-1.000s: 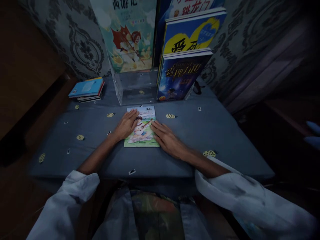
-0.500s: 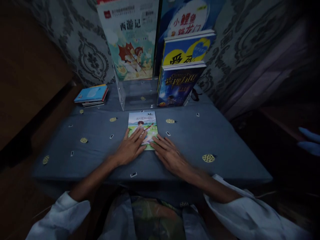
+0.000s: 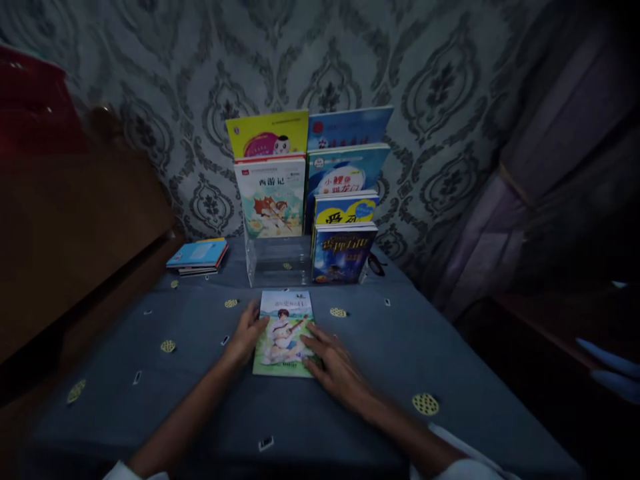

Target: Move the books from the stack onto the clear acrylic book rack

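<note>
A thin illustrated book (image 3: 285, 343) with a guitar player on its cover faces up in front of me, its near edge toward my body. My left hand (image 3: 247, 333) grips its left edge, thumb on the cover and fingers at the side. From the right, my right hand (image 3: 333, 363) holds the other edge with its thumb and fingers partly over the cover. Whether the book is slightly raised off the cloth I cannot tell. Behind it stands a clear acrylic book rack (image 3: 277, 261), with an uncovered section at its front left.
Upright books fill the rack, among them a white-and-green book (image 3: 275, 200) and a dark blue book (image 3: 343, 257). A small book stack (image 3: 199, 257) lies at the back left. Sunglasses (image 3: 376, 265) rest right of the rack. The patterned tablecloth (image 3: 380, 353) covers the table.
My view has tilted up, showing more of the rack and wall. My hands have gone from lying flat on the book's cover to holding its two side edges.
</note>
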Motion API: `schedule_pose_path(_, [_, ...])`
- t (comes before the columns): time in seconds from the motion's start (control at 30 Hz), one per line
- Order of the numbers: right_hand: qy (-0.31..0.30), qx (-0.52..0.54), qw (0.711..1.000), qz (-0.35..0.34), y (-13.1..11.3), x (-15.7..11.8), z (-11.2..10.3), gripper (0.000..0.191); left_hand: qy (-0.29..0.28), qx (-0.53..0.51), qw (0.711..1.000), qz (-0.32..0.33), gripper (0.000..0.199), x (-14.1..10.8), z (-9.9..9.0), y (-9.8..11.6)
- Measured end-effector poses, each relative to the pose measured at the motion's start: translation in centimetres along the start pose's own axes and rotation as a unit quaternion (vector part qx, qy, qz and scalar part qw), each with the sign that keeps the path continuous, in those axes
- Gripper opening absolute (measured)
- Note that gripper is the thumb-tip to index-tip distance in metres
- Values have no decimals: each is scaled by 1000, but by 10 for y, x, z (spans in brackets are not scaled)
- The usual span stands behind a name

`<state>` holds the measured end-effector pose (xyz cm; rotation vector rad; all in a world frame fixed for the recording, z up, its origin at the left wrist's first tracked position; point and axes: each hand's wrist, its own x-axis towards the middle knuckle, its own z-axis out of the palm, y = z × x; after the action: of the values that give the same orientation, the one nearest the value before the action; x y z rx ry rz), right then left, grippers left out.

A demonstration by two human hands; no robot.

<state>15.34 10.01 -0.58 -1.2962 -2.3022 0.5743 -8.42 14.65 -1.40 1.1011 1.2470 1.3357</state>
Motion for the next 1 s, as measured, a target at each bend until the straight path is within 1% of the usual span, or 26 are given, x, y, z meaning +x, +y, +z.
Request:
schedule_pose_path(0.07, [15, 22, 1000, 3, 6, -1, 3, 48, 30, -84, 995, -49, 57, 6, -4, 4])
schedule_pose_path(0.13, [27, 42, 999, 3, 12, -1, 7, 48, 57, -115, 988, -90, 52, 8, -8, 8])
schedule_pose_path(0.17, [31, 51, 998, 4, 14, -1, 9, 48, 62, -121, 985, -109, 50, 7, -10, 10])
schedule_pose_path(0.2, [33, 60, 998, 7, 16, -1, 10, 49, 55, -124, 983, -126, 49, 6, -11, 11])
schedule_pose_path(0.23, [35, 68, 997, 12, 18, -2, 12, 49, 35, -129, 981, -142, 49, 3, -11, 13])
schedule_pose_path(0.33, [44, 94, 994, 19, 22, -1, 16, 51, -63, -154, 973, -161, 51, -5, -7, 16])
schedule_pose_path(0.4, [58, 122, 990, 26, 24, 1, 15, 53, -103, -172, 967, -159, 49, -10, -3, 19])
schedule_pose_path(0.47, [82, 163, 982, 42, 25, 5, 12, 59, -114, -189, 964, -149, 48, -13, 0, 24])
schedule_pose_path(0.53, [93, 228, 967, 59, 25, 11, 7, 64, -120, -201, 963, -135, 51, -15, 1, 32])
schedule_pose_path(0.67, [65, 384, 917, 80, 24, 23, -4, 67, -147, -207, 960, -119, 56, -23, 0, 46])
schedule_pose_path(0.77, [52, 440, 891, 100, 23, 31, -8, 61, -167, -208, 957, -119, 55, -26, -3, 54])
schedule_pose_path(0.83, [58, 450, 884, 113, 20, 37, -13, 59, -162, -201, 960, -111, 57, -25, -6, 59])
schedule_pose_path(0.9, [81, 450, 883, 107, 12, 44, -20, 59, -142, -188, 968, -89, 59, -20, -7, 65])
schedule_pose_path(1.0, [134, 431, 891, 55, -3, 53, -31, 54, -110, -170, 979, -34, 57, -11, -8, 74])
